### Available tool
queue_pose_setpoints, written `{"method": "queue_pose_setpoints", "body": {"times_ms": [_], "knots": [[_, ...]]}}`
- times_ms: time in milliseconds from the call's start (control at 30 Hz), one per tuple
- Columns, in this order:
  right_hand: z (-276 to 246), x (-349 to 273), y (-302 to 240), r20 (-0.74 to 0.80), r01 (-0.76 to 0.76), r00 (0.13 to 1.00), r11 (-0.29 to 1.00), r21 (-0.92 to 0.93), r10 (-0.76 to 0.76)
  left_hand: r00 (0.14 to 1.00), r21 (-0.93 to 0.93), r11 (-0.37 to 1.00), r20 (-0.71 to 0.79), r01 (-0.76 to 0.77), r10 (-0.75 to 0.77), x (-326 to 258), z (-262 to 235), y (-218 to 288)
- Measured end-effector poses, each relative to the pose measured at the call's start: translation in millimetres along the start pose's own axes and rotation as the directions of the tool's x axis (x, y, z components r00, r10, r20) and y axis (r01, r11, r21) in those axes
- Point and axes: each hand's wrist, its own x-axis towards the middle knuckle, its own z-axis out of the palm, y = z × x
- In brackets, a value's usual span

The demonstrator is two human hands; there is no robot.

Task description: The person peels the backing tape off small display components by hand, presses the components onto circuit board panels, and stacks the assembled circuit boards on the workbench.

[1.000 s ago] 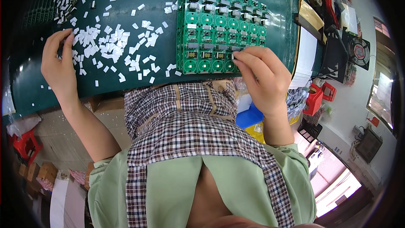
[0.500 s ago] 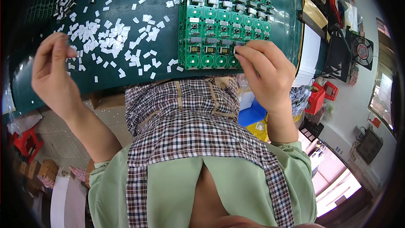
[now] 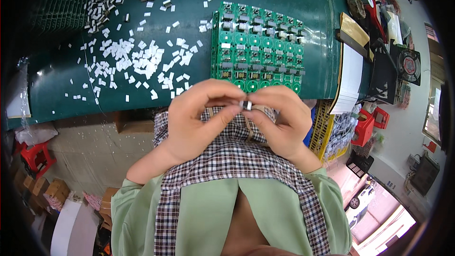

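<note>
Close in front of my apron, my left hand [image 3: 201,118] and my right hand [image 3: 282,118] meet fingertip to fingertip. Between them they pinch a small block-shaped display module [image 3: 246,105], white on one face and dark on its sides; the fingers partly cover it. Just beyond the hands lies a stack of green circuit board panels [image 3: 255,41], with rows of round sections and small fitted displays. Its near edge is partly hidden behind my fingers. To the left of it, small white rectangular pieces [image 3: 148,60] are scattered in a loose pile on the green tabletop [image 3: 189,19].
Many loose display modules [image 3: 100,7] lie at the far left, beside more dark green boards [image 3: 61,0]. On the right are a stack of white sheets [image 3: 347,73], a black fan [image 3: 408,65] and red stools [image 3: 364,125]. A yellow crate [image 3: 322,128] stands below the table edge.
My left hand has come in from the far left and my right hand has left the board panel. They have met before my apron around the display module. The view has shifted slightly.
</note>
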Motion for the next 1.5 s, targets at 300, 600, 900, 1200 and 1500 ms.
{"method": "queue_pose_setpoints", "body": {"times_ms": [300,600,900,1200,1500], "knots": [[-1,-12,14,-0.035,-0.057,0.997,0.982,0.18,0.064,0.947,0.385,0.865,0.124,-0.322,0.297,9,4,-5],[2,-11,19,0.088,-0.224,0.974,0.823,0.522,0.209,0.933,0.388,0.85,0.192,-0.357,0.304,13,13,-8],[-8,-18,11,-0.121,0.109,0.986,0.994,-0.03,-0.112,0.914,0.433,0.806,0.15,-0.403,0.377,11,13,-7],[-7,-16,15,-0.146,0.144,0.977,0.986,-0.085,-0.155,0.907,0.541,0.73,0.201,-0.418,0.371,14,6,-4],[-46,9,34,-0.006,0.03,0.999,0.928,-0.371,-0.035,0.885,0.99,-0.104,-0.035,0.094,0.465,75,-114,7]]}}
